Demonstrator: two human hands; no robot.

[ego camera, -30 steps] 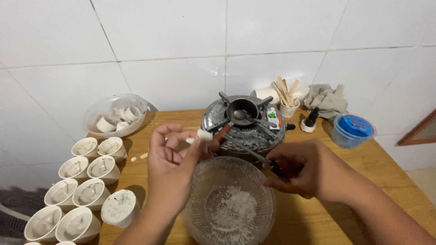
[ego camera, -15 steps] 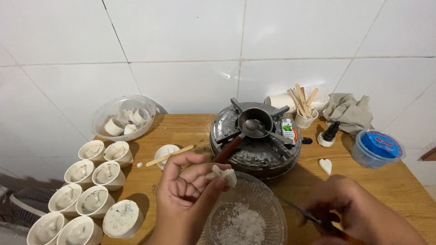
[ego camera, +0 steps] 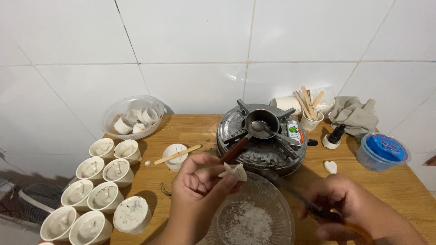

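You hold the small white star-shaped wax piece (ego camera: 234, 172) pinched in your left hand's (ego camera: 200, 183) fingertips, directly above the far rim of the clear glass bowl (ego camera: 272, 199) of white shavings. Your right hand (ego camera: 352, 206), nearer you, grips a thin-bladed knife (ego camera: 290, 190) pointing up-left toward the piece.

Two bare hands in view, nothing worn on either. Left hand (ego camera: 200, 183): no glove, no ring, no watch or band at the wrist; forearm bare down to the frame edge, no sleeve showing. Right hand (ego camera: 349, 208): same, bare knuckles and fingers, bare wrist and forearm out to the lower right corner. Nails short, unpainted where they can be seen.
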